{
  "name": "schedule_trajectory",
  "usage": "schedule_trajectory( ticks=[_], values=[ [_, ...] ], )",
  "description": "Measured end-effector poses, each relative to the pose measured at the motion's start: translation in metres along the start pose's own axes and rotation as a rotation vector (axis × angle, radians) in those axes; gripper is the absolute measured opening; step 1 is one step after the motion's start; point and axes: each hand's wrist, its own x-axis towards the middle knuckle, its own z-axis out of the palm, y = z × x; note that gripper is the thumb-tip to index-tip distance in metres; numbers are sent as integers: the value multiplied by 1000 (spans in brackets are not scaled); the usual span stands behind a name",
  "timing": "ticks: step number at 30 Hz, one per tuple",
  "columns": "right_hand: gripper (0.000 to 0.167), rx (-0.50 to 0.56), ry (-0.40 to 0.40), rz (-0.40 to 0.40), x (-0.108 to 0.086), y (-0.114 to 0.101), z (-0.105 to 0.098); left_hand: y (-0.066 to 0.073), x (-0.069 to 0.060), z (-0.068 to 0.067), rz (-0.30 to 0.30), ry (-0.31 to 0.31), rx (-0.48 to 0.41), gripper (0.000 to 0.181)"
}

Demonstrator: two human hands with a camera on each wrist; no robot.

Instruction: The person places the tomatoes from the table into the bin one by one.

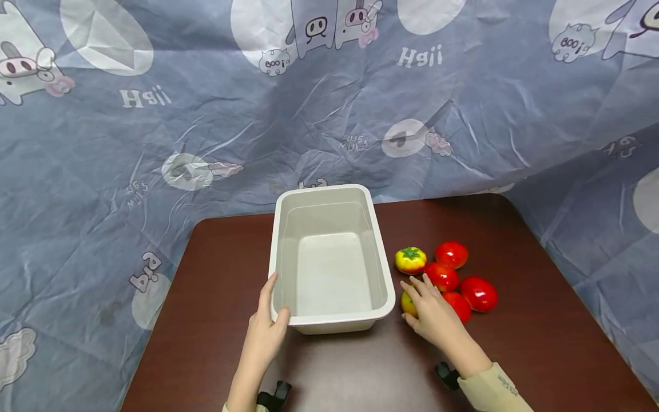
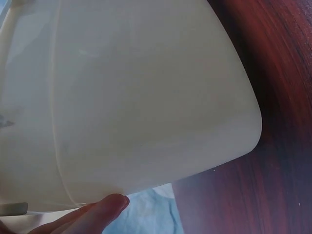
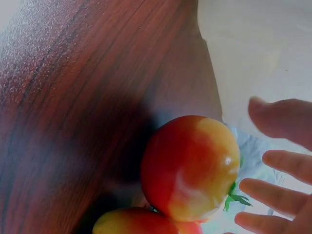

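Bin: one deep, off-white, rectangular plastic-looking bin (image 1: 334,319) with rounded corners and a broad rim, at the middle of a dark reddish-brown, wood-grained table (image 1: 226,274); its long sides run near to far.

Left hand (image 1: 265,329): at the bin's near left corner, grasping the rim, thumb over the near edge, fingers along the left side.

Right hand (image 1: 435,315): right of the bin, released, fingers extended and spread above a round, glossy, yellow tomato-like fruit (image 1: 405,305), which it partly covers; whether the fingertips touch it cannot be told.

Fruit group, right of the bin, six pieces, the one under the right hand included. Far left of the group: one squat, yellow-and-red tomato-like fruit with a green star-shaped calyx (image 1: 410,264). Far right of that: one round, glossy red fruit (image 1: 451,254). Centre: one oval, glossy red fruit (image 1: 441,277). Rightmost: one large, glossy red fruit (image 1: 479,294). Near side, partly behind the right hand: one glossy red fruit (image 1: 459,306).

Sleeve: one beige cuff with grey lettering (image 1: 491,389), right arm.

Backdrop: one creased blue-grey cloth printed with pale cartoon pigs and lettering (image 1: 309,131), beyond the table.
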Motion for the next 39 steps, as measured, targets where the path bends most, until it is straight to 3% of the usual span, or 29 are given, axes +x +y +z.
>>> schedule_trajectory(
  ticks=[4,9,17,27,39],
  values=[
    [66,-24,-12,8,0,-1,5,0,1,-1,-30,-7,-3,71],
    [67,-24,-21,15,-1,-2,9,-1,-1,-1,-22,-3,6,73],
    [65,-56,-39,-6,-6,2,10,-3,-21,7,-28,-9,6,77],
    [64,-117,70,-76,3,6,22,-1,-26,8,37,25,50,76],
    [64,-71,51,-26,4,7,27,-4,-25,7,87,30,50,71]
  ],
)
